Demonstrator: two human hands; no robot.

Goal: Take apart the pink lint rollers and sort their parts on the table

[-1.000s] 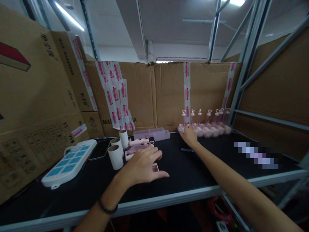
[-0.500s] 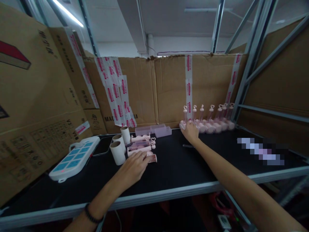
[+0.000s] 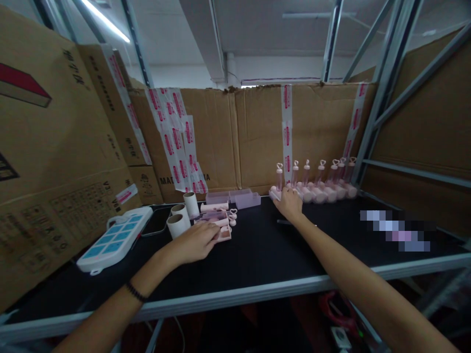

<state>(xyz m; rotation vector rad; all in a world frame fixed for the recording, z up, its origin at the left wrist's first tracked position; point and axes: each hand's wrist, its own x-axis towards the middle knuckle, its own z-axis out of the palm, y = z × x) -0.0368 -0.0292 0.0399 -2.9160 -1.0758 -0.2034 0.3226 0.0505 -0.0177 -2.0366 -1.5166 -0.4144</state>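
My left hand (image 3: pixel 196 241) reaches over a small cluster of pink plastic parts. Its fingers are bent and closed on a pink holder piece (image 3: pixel 224 235) with a recess, lying on the black tabletop. Behind those fingers lie more pink parts, one being a long pink piece (image 3: pixel 214 207), and a pink heart-shaped top (image 3: pixel 232 214). At the back, my right hand (image 3: pixel 290 205) closes around the pink base (image 3: pixel 274 192) at the left end of a row. A clear tube with a heart top (image 3: pixel 279 172) stands on that base. Its fingertips are partly hidden.
Several similar pink pieces (image 3: pixel 319 192) stand right of my right hand. White cardboard tubes (image 3: pixel 178 228), a phone (image 3: pixel 157 221) and a power strip (image 3: pixel 115 240) are at the left. Lilac trays (image 3: pixel 245 198) lie against the cardboard wall (image 3: pixel 257 137). A thin tool (image 3: pixel 285 222) lies near my right wrist.
My left hand has moved slightly left and away from me, with the pink holder piece under its fingers. The leftmost standing piece has shifted slightly left with my right hand.
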